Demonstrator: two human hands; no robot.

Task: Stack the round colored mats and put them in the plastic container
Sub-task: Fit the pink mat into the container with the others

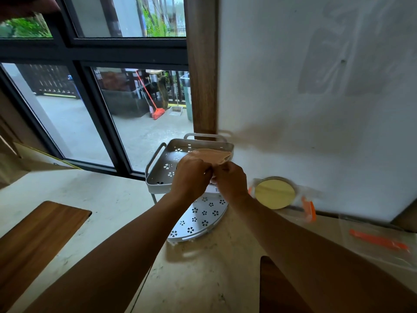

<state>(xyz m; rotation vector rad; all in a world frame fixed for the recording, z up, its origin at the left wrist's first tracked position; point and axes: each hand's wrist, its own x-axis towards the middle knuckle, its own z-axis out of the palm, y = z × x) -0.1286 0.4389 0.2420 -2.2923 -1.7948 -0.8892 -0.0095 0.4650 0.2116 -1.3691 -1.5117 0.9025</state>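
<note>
Daylight from window point(94, 105), left; wall point(316, 86) dim, soft shadows. Wide-angle bending at edges. Slight motion blur throughout.

Dark-framed window point(94, 91) as landmark. Beyond its glass: grey paved yard in flat daylight, orange broom point(151, 102) leaning, dark railing, greenery higher up. Right of it: wooden post point(202, 64), then plain white wall point(316, 86) with faint marks. Below it: pale stone countertop point(108, 199). Lower left of it: wooden board point(36, 240) lying flat.
</note>
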